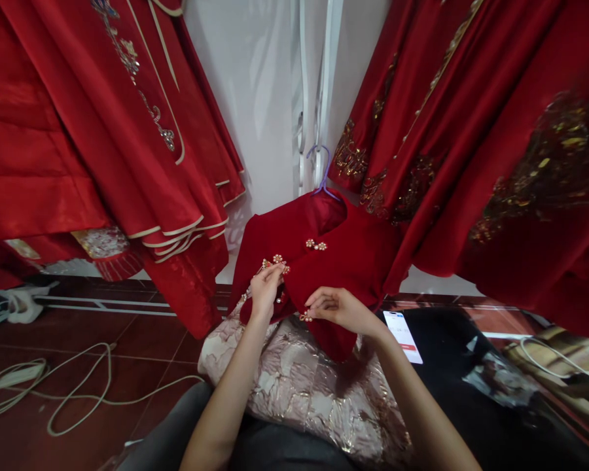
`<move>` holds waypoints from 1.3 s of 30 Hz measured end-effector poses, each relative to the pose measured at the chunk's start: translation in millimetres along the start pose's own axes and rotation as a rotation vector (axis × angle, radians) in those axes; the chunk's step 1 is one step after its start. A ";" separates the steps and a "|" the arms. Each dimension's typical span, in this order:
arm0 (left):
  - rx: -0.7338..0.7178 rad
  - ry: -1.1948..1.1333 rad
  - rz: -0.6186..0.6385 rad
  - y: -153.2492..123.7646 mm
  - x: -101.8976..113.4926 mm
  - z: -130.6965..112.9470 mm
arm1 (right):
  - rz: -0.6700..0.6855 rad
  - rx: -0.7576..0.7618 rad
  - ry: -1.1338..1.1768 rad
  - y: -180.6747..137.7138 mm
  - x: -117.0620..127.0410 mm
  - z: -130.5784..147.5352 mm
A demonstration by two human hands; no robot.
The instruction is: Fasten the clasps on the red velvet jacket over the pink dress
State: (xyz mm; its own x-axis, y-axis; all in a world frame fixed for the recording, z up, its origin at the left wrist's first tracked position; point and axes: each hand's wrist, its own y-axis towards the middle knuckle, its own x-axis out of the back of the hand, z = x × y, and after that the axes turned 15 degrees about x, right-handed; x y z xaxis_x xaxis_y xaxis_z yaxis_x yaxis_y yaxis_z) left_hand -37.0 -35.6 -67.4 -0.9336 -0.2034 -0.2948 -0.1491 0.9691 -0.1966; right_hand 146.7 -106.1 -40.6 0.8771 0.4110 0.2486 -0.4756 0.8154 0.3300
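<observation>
A dark red velvet-looking jacket (pixel 363 261) on a purple hanger (pixel 324 186) lies across my lap, over pale pink fabric with a shiny relief pattern (pixel 319 392). My left hand (pixel 266 291) pinches the jacket's front edge by a flower-shaped gold and pearl clasp (pixel 277 259). With fingers curled and closed, my right hand (pixel 341 309) grips the other front edge, beside a lower pearl clasp piece (pixel 305 316). Higher up, near the neckline, a joined pearl clasp (pixel 316 245) shows. The fingertips partly cover what they pinch.
Red embroidered garments hang at left (pixel 142 131) and right (pixel 471 163), close to the jacket. A phone (pixel 403 337) lies lit on a black surface at right, near a crumpled clear plastic bag (pixel 500 379). A pale cable (pixel 108 373) loops over the tiled floor.
</observation>
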 end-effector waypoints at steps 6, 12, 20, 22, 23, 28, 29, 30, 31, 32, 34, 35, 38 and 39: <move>-0.043 0.057 -0.101 11.1 -5.2 3.9 | -0.033 0.010 -0.022 1.7 -5.1 -4.1; -0.010 0.067 -0.087 3.1 -2.4 2.9 | -0.016 0.011 -0.013 -0.2 -2.5 -2.3; -0.300 0.429 0.206 -6.7 -28.5 -29.8 | 0.241 -0.056 0.075 -14.9 15.0 15.6; -0.561 0.715 0.185 -5.9 -37.0 -42.7 | 0.248 -0.065 0.076 -18.9 21.7 19.3; -0.691 0.878 0.170 -5.4 -40.5 -48.7 | 0.240 -0.064 0.075 -20.4 24.8 20.6; -1.012 1.469 0.165 -0.2 -55.0 -71.0 | 0.260 -0.092 0.081 -23.8 34.1 23.9; -1.046 1.543 0.172 1.8 -58.0 -74.1 | 0.267 -0.097 0.085 -24.0 34.6 24.3; -1.081 1.603 0.183 4.2 -61.1 -76.9 | 0.271 -0.100 0.088 -24.1 34.8 24.4; -1.121 1.648 0.200 7.0 -64.0 -79.5 | 0.271 -0.101 0.091 -24.2 34.9 24.3; -1.164 1.676 0.227 10.0 -66.7 -82.0 | 0.273 -0.102 0.092 -24.3 34.9 23.9; -1.257 1.682 0.297 16.6 -70.7 -86.4 | 0.276 -0.102 0.087 -24.5 35.4 22.5; -1.299 1.668 0.337 20.0 -72.0 -88.4 | 0.272 -0.102 0.079 -24.5 35.7 21.8; -1.373 1.612 0.433 28.8 -72.5 -92.0 | 0.233 -0.087 0.034 -23.6 36.3 20.7; -1.377 1.600 0.448 31.0 -71.8 -92.4 | 0.216 -0.077 0.021 -23.1 36.0 20.8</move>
State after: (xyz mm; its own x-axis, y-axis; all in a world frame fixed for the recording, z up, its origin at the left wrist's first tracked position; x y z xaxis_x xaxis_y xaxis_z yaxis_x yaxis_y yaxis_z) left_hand -4.7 21.9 34.0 -0.2576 -0.4462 0.8571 0.7081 0.5164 0.4816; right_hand 187.9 -118.7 -20.3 0.7572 0.5868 0.2869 -0.6465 0.7361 0.2005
